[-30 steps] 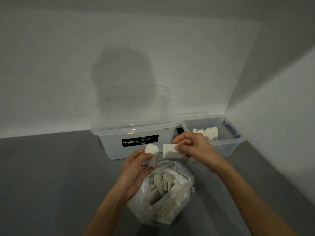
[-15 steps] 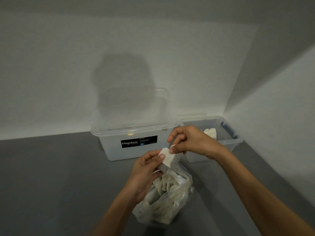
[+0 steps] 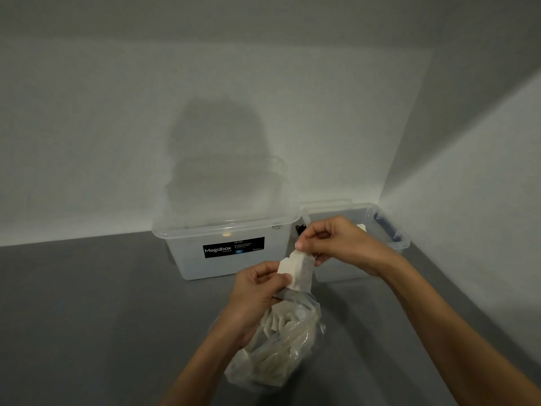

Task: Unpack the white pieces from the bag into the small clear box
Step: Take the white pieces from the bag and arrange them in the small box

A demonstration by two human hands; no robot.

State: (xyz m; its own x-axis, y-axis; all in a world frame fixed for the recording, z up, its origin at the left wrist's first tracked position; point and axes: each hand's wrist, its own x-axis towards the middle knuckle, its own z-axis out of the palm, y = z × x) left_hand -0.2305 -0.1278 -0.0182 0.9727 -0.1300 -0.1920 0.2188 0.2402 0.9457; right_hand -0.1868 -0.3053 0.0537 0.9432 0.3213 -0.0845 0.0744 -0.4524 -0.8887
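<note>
A clear plastic bag point(image 3: 281, 350) full of white pieces sits on the grey floor in front of me. Just above its mouth both hands hold white pieces point(image 3: 298, 272) pressed together. My left hand point(image 3: 257, 291) pinches them from the lower left. My right hand point(image 3: 336, 241) pinches their top edge with thumb and fingers. The small clear box point(image 3: 401, 247) stands behind my right hand in the corner, and a white piece point(image 3: 361, 227) inside it peeks past my knuckles.
A larger clear box point(image 3: 228, 253) with a black Megabox label stands left of the small one, against the back wall. White walls meet in a corner at the right. Grey floor spreads to the left and right of the bag.
The two white pieces, held apart a second ago, have come together between my hands. My right hand moved left and down, covering more of the small box.
</note>
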